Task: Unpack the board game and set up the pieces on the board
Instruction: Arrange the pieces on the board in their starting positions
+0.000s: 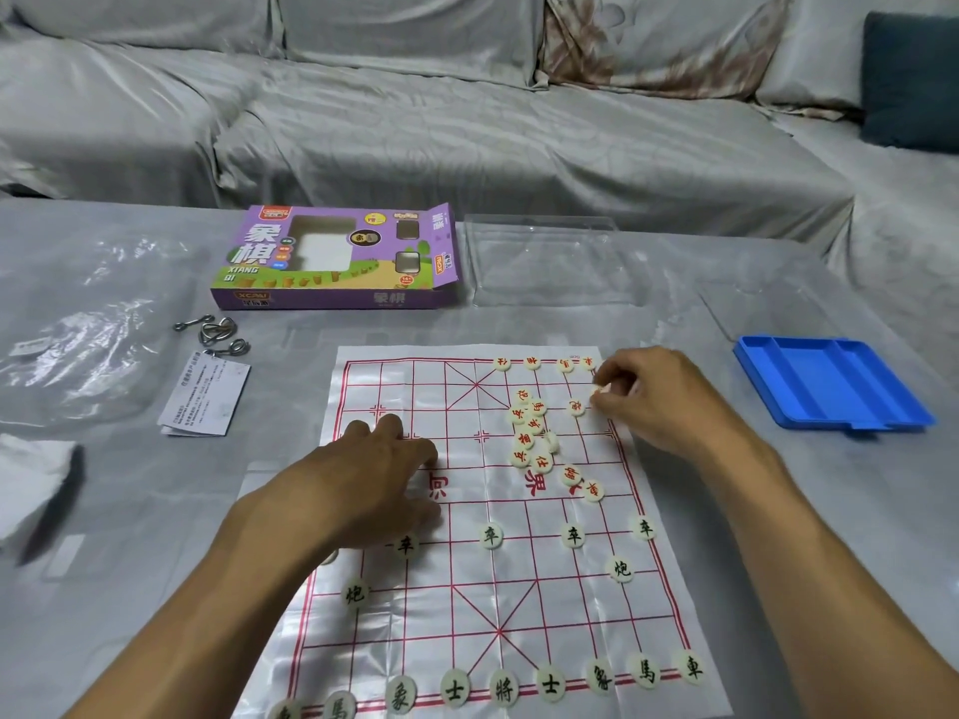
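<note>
where the board (pixel 467 604) comes nearest the camera, a row of cream discs with black characters (pixel 503 687) lines its near edge, with two more black-marked discs a rank up and a further row of them above that, just short of the middle band. the board is a thin glossy sheet with a red grid, lying flat on a table under a grey cover (pixel 778 511). the left hand (pixel 373 474) rests palm down on the left half of the sheet, fingers loosely spread and nothing held. to its right a loose cluster of red-marked discs (pixel 534 443) lies heaped around the middle band, some touching or overlapping. the right hand (pixel 654 397) hovers at the far right corner, fingertips curled and pinching one small disc (pixel 602 389) just beside another red disc already on the grid. four red-marked discs (pixel 545 363) sit along the far edge line. right of the board lies a blue plastic tray (pixel 830 381) with long compartments. left of the board lie a folded leaflet (pixel 205 397), a few metal wire puzzles (pixel 213 332) and crumpled clear plastic (pixel 88 324). farther back stand the purple game box (pixel 337 259), one end flap open, and a clear plastic insert (pixel 545 262). beyond the table is a sofa under grey sheeting (pixel 467 106).
</note>
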Motion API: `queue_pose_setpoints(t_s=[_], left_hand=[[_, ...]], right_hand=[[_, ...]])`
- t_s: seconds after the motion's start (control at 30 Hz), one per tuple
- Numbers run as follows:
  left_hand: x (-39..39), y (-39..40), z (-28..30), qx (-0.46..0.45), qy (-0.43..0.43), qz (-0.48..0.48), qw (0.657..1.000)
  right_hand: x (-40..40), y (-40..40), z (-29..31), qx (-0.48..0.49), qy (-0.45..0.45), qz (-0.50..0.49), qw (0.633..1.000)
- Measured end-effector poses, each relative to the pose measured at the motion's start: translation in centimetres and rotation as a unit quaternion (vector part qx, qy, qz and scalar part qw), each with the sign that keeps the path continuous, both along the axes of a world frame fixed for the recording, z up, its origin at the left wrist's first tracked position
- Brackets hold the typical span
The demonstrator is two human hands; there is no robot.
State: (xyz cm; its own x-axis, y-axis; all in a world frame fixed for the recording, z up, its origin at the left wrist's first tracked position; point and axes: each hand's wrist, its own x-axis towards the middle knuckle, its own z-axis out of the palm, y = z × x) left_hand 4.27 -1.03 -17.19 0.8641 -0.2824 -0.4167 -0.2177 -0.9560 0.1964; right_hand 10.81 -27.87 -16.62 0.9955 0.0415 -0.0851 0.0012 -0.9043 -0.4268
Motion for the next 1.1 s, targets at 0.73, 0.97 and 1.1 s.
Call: queue_pose_setpoints(t_s=[0.73,0.97,1.1], left_hand=[[-0.1,0.0,0.0,0.004,-0.004,0.002,1.0],[-0.1,0.0,0.0,0.003,-0.002,0.0,1.0],[-0.1,-0.1,0.0,0.006,-0.003,-0.001,1.0]], right_hand=[[0.1,-1.1,-0.5,-0.04,0.129,0.028,0.99],[-1.0,2.1,-0.2,0.017,0.098,0.104,0.99],[-1.0,2.6,-0.9,0.009,0.072,0.12,0.99]])
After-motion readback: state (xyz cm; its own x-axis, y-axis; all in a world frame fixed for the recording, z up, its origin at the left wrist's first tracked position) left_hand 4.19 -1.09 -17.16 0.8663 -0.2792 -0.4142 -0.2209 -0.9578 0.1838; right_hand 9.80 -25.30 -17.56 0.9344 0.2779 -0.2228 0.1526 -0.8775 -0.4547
